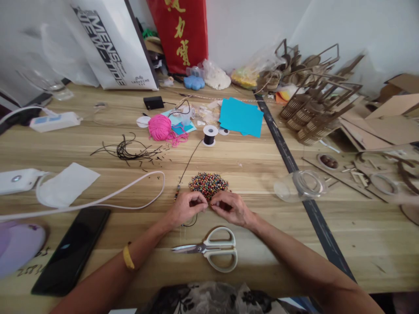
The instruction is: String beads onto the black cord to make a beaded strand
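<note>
My left hand [189,208] and my right hand [233,208] meet fingertip to fingertip at the near edge of a pile of small multicoloured beads [209,183]. Both are closed in a pinch. A black cord [190,162] runs from its white spool [210,136] down to my left hand, with several beads threaded on it beside the knuckles. Below that hand a loop of the cord comes out again. What my right fingertips pinch is too small to make out. Scissors [209,249] with pale handles lie just below the hands, blades pointing left.
Left lie cut black cords [127,150], a white cable [137,179] and a black phone [72,253]. Pink yarn [159,127] and blue sheets [241,117] lie behind the spool. Rightward stand a clear jar [303,185] and brown woven baskets [309,115].
</note>
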{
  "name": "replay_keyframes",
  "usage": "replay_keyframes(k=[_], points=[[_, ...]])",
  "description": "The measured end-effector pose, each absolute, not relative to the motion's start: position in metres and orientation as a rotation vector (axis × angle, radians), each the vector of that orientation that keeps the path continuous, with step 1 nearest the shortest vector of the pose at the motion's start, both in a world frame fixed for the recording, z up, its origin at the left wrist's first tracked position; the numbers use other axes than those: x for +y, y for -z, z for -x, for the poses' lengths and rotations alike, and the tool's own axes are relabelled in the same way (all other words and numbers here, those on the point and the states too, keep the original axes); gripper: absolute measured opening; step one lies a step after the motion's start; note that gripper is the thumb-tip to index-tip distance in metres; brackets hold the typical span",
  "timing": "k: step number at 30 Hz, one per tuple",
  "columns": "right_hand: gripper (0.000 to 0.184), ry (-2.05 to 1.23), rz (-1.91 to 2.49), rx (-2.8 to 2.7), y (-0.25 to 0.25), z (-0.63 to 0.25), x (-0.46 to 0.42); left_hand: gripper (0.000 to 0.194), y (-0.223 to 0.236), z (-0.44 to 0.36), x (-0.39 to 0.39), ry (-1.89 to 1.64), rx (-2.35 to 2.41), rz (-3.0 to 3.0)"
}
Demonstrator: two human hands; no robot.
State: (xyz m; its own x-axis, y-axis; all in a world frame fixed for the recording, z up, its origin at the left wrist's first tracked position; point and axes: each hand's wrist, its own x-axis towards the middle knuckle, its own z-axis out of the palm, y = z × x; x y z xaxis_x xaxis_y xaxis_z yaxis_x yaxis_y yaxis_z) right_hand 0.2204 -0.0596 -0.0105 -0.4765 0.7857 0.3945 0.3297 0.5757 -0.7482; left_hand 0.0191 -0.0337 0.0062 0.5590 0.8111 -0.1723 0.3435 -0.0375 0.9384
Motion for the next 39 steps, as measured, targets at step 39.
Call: replay_keyframes(k=[39], points=[[0.008,-0.906,0.844,-2.105,0.0051,-0.2194,-0.0577,0.01,0.0002,-0.0203,-0.0396,-0.453,1.056,-1.84]])
